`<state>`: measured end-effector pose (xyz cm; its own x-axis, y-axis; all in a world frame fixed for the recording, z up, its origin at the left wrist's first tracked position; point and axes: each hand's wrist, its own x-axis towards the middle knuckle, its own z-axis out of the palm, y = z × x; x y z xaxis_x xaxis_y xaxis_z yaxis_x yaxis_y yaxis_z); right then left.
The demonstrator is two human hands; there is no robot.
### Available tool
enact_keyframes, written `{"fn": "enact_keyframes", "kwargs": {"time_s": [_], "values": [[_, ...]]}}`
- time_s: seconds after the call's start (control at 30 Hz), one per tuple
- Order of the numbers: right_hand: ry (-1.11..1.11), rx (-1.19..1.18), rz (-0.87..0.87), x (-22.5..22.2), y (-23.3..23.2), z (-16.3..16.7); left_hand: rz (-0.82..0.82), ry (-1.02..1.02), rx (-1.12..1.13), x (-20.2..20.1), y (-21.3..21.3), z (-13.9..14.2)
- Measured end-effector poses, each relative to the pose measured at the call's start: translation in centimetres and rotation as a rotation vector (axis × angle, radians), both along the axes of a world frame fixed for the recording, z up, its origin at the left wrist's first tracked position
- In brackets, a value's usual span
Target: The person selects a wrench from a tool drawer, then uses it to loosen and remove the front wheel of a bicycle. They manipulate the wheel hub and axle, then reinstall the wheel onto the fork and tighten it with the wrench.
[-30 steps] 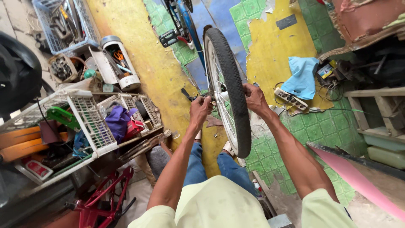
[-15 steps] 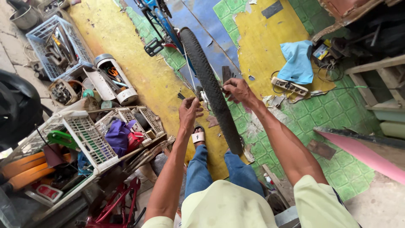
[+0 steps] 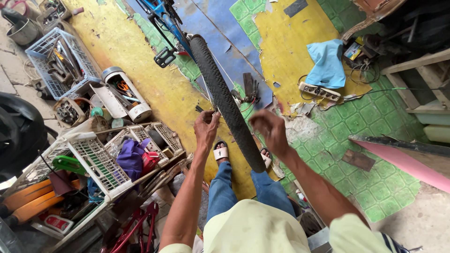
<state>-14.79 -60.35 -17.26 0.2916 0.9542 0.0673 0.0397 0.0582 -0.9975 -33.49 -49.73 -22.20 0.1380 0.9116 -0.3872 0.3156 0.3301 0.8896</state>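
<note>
Bike wheel btwn hands, L hand touching

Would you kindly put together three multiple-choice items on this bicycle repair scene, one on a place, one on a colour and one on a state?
1. Where does the blue cloth lie?
A. on the yellow floor patch beside the white power strip
B. inside the white basket
C. over the tyre

2. What colour is the bicycle frame at the top?
A. red
B. blue
C. green

3. How is the wheel being kept?
A. flat on the floor
B. hung from a hook
C. upright, edge-on, between the person's feet, with the left hand at the rim

Answers:
1 A, the cloth rests on the yellow patch just above the strip.
2 B, the tubes by the pedal are blue.
3 C, the tread faces the camera and the left hand touches it, while the right hand hovers close by.
</note>
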Motion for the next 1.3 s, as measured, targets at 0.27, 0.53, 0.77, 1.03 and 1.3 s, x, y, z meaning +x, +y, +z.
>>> {"fn": "enact_keyframes", "kwargs": {"time_s": [0.27,0.53,0.77,1.03,1.3], "values": [[-0.460,0.123,0.089,-0.8,-1.7,5.3,0.000,0.109,0.075,0.1,0.1,-1.2],[-0.580,0.193,-0.023,-1.7,-2.5,4.9,-0.025,0.226,0.150,0.4,0.1,-1.5],[-0.596,0.215,-0.068,-1.9,-2.4,5.1,-0.012,0.210,0.145,0.4,0.0,-1.5],[-0.580,0.184,-0.073,-2.4,-2.1,5.8,0.033,0.224,0.136,0.6,-0.3,-1.5],[-0.586,0.211,-0.092,-2.5,-2.1,6.1,-0.004,0.259,0.131,0.4,-0.1,-1.1]]}}
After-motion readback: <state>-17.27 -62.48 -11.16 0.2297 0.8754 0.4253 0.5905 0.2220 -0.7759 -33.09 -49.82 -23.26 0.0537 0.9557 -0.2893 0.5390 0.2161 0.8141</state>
